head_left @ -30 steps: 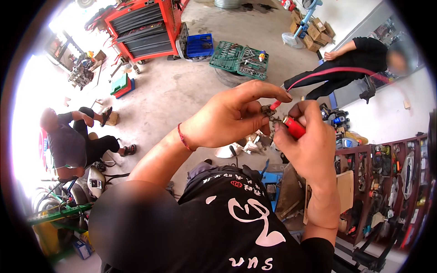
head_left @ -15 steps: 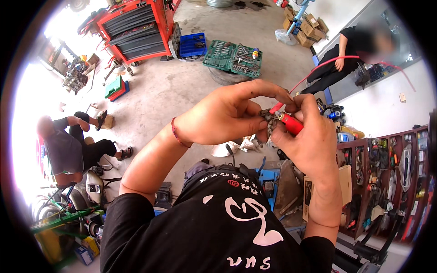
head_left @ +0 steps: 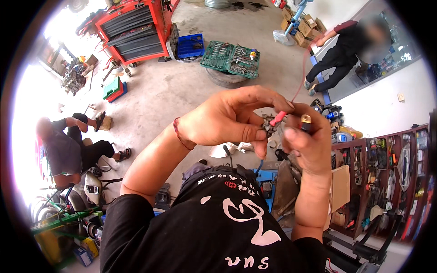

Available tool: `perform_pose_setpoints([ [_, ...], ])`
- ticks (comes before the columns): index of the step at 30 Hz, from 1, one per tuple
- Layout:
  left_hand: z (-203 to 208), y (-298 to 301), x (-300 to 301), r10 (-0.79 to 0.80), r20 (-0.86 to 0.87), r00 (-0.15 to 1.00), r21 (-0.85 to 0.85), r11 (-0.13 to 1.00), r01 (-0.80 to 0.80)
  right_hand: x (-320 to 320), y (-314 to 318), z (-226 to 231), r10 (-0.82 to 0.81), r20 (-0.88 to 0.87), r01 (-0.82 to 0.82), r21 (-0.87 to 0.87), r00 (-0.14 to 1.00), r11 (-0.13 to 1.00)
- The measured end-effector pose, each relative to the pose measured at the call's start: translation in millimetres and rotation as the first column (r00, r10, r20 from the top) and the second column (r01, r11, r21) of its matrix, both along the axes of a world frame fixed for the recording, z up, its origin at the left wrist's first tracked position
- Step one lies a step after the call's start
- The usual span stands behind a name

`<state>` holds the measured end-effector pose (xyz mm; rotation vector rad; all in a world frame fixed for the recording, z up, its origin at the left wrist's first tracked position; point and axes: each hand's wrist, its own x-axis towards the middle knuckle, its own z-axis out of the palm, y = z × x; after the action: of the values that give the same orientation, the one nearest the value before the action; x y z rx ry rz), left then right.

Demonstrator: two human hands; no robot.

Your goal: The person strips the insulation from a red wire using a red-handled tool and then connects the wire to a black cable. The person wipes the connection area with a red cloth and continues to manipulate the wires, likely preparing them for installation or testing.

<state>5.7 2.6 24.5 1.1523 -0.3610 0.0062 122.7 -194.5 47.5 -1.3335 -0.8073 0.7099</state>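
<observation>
My left hand (head_left: 227,116) is closed, pinching a small greyish metal clamp (head_left: 267,126) between thumb and fingers. A short red sleeve (head_left: 278,118) sits at the clamp, close to my fingertips. From there a thin red cable (head_left: 304,75) rises up and right, blurred toward its far end. My right hand (head_left: 312,141) is curled just right of the clamp, around what looks like a lighter (head_left: 306,122). Only a dark part and a brass-coloured end of it show; the fingers cover the rest, and the thumb is smeared by motion.
An open green socket set (head_left: 230,59) rests on a tyre ahead, beside a blue tray (head_left: 190,45) and a red tool chest (head_left: 133,32). One person (head_left: 341,50) stands at the far right; another (head_left: 68,150) sits at left. A shelf rack (head_left: 382,177) stands at right.
My right hand has drawn slightly away from the clamp and turned the lighter, hiding its red body. The cable has swung, and the person at right has straightened up and stepped back.
</observation>
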Motion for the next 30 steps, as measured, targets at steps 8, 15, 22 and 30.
perform_pose_setpoints([
  [8, -8.1, -24.4, 0.1, 0.263, 0.046, 0.964, -0.042, 0.964, -0.261, -15.7, 14.0, -21.4, -0.248, -0.227, 0.292, 0.185, 0.942, 0.938],
  [15, -27.2, -34.8, 1.8, 0.362, -0.084, 0.928, -0.232, 0.899, -0.372, -22.6, 21.0, -28.7, -0.313, -0.200, 0.351, 0.198, 0.929, 0.915],
  [22, -26.4, -31.0, 2.6, 0.230, -0.090, 0.969, -0.440, 0.864, -0.246, -24.8, 7.9, -22.8, -0.307, 0.319, 0.308, 0.050, 0.897, 0.950],
  [30, -22.7, -29.4, 0.2, 0.329, -0.013, 0.944, -0.266, 0.909, -0.321, -20.5, -0.3, -3.0, -0.120, 0.389, 0.155, -0.059, 0.913, 0.986],
])
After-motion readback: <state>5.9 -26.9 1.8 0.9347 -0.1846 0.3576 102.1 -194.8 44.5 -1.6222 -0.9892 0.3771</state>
